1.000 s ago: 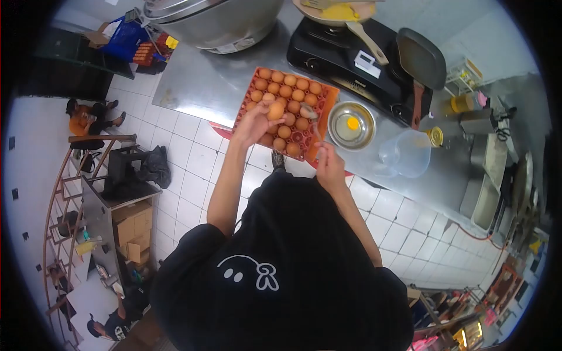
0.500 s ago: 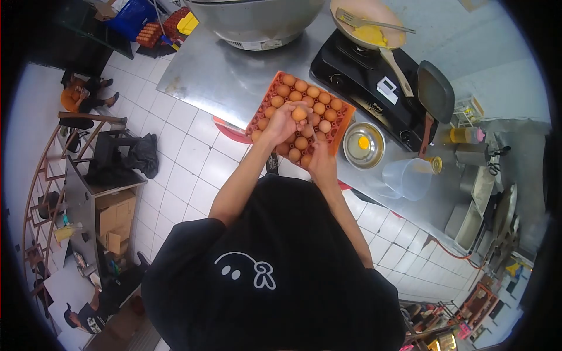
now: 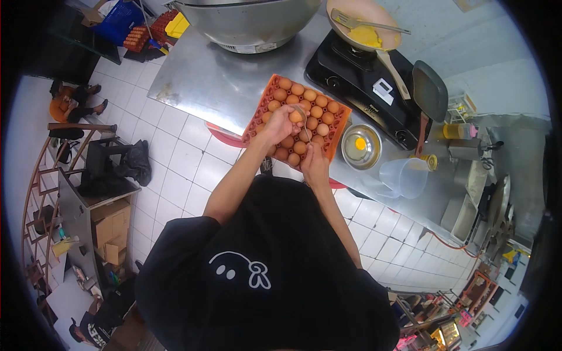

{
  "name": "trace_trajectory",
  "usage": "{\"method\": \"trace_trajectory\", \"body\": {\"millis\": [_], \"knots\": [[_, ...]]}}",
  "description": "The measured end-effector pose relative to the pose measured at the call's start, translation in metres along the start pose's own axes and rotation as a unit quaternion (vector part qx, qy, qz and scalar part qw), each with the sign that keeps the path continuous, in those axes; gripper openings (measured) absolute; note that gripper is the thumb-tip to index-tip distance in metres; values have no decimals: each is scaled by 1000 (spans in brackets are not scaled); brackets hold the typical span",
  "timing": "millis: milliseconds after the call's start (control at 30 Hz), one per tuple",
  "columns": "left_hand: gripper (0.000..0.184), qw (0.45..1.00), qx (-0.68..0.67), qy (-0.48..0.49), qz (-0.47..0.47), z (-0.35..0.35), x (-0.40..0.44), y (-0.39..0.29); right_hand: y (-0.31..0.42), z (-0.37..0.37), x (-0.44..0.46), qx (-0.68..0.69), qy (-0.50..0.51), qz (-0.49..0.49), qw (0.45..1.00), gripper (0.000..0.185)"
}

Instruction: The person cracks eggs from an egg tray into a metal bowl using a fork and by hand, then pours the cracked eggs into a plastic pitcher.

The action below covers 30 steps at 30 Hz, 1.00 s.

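Note:
My left hand [image 3: 281,124] is wrapped round a brown egg [image 3: 296,116] above the orange egg tray [image 3: 341,121], which holds many brown eggs. In my right hand [image 3: 315,164] is a thin metal spoon [image 3: 307,130], its head up against the held egg. Whether the shell is cracked is too small to tell. Right of the tray stands a steel bowl [image 3: 352,158] with a yellow yolk [image 3: 360,144] and clear egg white in it.
Behind the tray is a black stove [image 3: 328,67] bearing a pan [image 3: 342,9] with yellow egg and a spatula. A dark pan [image 3: 430,93] and a clear plastic jug [image 3: 404,178] are at the right. A large metal pot [image 3: 252,23] stands at the back left.
The spoon has moved from the tray's right side to the egg in my left hand, and my hands have come closer together. The camera view has shifted.

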State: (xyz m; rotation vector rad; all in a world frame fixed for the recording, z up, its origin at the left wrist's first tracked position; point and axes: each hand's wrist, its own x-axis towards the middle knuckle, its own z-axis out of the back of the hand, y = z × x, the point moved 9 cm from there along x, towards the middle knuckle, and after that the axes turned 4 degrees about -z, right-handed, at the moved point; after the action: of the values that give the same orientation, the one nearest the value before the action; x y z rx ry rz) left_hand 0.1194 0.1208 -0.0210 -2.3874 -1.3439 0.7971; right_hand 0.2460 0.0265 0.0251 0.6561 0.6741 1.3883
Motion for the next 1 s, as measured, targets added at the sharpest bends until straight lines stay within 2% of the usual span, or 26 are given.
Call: {"method": "trace_trajectory", "body": {"millis": [100,200,267,300,333,367,433,467,533,567,633,700,767,800,833,900,933,967,1000], "knots": [[37,1000,1,0,1,-2,1,-3,15,11,1,25,-46,48,997,21],[36,1000,12,27,1,-3,2,-3,3,10,13,67,-7,25,997,21],[36,998,12,57,6,-3,4,-3,2,19,23,96,-30,18,995,22],[36,1000,29,6,-5,3,0,-6,-1,26,25,123,-53,9,991,23],[37,998,49,-42,-14,10,-1,-8,-19,14,34,106,12,-83,991,26],[37,998,55,-35,-3,8,-2,-7,-22,15,41,109,0,-91,990,26],[28,990,130,-46,-42,14,-7,-17,-30,-18,44,201,114,-183,956,30],[28,989,139,-39,-28,13,-9,-16,-31,-22,48,209,101,-192,954,30],[26,981,191,-18,-29,5,-14,-25,-15,-16,58,-49,32,-82,995,31],[26,980,200,-11,-13,4,-16,-28,-18,-13,58,-42,22,-96,994,31],[30,973,221,22,65,-3,-19,-19,4,-15,56,-41,132,-26,990,34],[33,959,269,11,83,-13,-23,-13,1,-12,53,-5,137,-31,990,34],[33,941,323,-22,100,-21,-21,-5,13,-7,50,-7,132,60,989,32],[30,927,362,-43,92,-38,-25,-4,13,-1,47,-24,127,71,989,28],[30,927,360,-39,95,-40,-18,6,5,8,48,-28,126,67,989,28],[27,910,409,-70,11,-38,-1,19,-21,39,37,78,83,29,993,25],[28,900,425,42,84,-53,6,36,-41,58,34,135,57,-47,988,26],[28,901,425,44,80,-62,17,42,-47,79,36,132,55,-44,989,26],[29,873,466,92,113,-79,20,63,-57,98,35,166,57,-58,983,28]]}}
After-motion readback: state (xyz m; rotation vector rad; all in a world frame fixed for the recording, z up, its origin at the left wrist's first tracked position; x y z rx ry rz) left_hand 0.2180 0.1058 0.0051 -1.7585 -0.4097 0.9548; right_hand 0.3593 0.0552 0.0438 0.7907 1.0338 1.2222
